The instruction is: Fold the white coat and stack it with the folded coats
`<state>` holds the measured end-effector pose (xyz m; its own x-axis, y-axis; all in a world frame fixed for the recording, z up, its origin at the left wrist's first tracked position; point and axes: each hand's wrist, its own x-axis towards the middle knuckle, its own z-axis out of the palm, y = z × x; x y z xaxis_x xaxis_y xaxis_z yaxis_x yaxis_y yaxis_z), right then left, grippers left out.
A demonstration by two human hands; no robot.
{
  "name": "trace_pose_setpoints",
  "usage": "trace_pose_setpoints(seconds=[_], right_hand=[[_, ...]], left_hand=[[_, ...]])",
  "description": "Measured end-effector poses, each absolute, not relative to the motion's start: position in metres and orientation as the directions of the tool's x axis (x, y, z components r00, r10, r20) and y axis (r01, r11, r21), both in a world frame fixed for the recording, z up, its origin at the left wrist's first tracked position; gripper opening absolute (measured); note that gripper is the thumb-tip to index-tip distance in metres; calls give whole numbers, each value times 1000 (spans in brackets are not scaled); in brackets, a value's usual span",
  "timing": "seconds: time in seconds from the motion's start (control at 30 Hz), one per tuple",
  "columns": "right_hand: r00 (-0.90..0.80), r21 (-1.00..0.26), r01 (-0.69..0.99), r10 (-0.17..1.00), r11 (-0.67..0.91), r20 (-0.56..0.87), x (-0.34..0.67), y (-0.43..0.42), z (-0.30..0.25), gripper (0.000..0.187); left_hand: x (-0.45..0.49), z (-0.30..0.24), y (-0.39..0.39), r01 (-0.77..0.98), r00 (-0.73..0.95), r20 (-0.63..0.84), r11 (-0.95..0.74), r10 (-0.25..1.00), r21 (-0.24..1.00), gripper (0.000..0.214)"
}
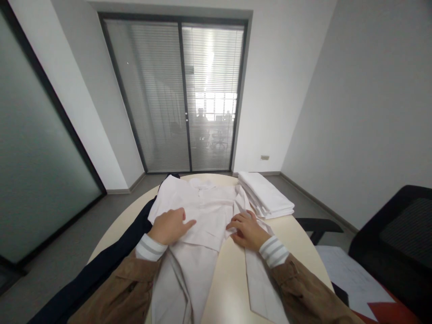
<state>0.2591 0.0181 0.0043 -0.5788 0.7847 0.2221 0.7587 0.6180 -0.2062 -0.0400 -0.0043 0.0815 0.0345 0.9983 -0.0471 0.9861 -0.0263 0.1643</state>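
Indoors, both hands, left hand [170,226] and right hand [248,230], spread flat on white shirt [202,211], round cream table [232,274], grey-walled room.

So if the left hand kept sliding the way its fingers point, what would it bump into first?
Probably the right hand. The left hand lies flat on the white shirt, fingers pointing right across it; only a strip of cloth lies between them, though depth is hard to judge.

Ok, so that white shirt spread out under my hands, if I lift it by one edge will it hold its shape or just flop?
Probably flop: the white shirt lies creased, and its lower part drapes limply over the table edge. It looks thin and light, so it should bunch rather than slide when pushed. Your left hand and right hand press flat on it.
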Motion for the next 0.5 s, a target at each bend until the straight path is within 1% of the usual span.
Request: trace_pose_setpoints(seconds=[0.07, 0.17, 0.27, 0.4, 0.43, 0.5], right_hand=[[-601, -197, 737, 760, 647, 246, 256, 17, 4, 22], [-639, -172, 705, 722, 688, 266, 252, 19, 0, 12], [-654, -177, 686, 705, 705, 273, 252, 22, -4, 11], [-640, -238, 673, 713, 700, 288, 254, 24, -6, 10], [-637, -250, 670, 714, 699, 290, 255, 24, -6, 11], [-638, -261, 666, 715, 699, 288, 255, 23, -4, 11]], left_hand=[[-26, 78, -17, 986, 135, -172, -114, 976, 124, 55], [-12, 64, -26, 960, 278, -243, -260, 929, 103, 61], [-6, 51, -26, 923, 385, -269, -368, 883, 115, 46], [-1, 51, -28, 908, 419, -271, -398, 867, 129, 31], [0, 55, -31, 903, 430, -276, -403, 859, 153, 31], [2, 63, -39, 881, 471, -327, -422, 819, 213, 38]])
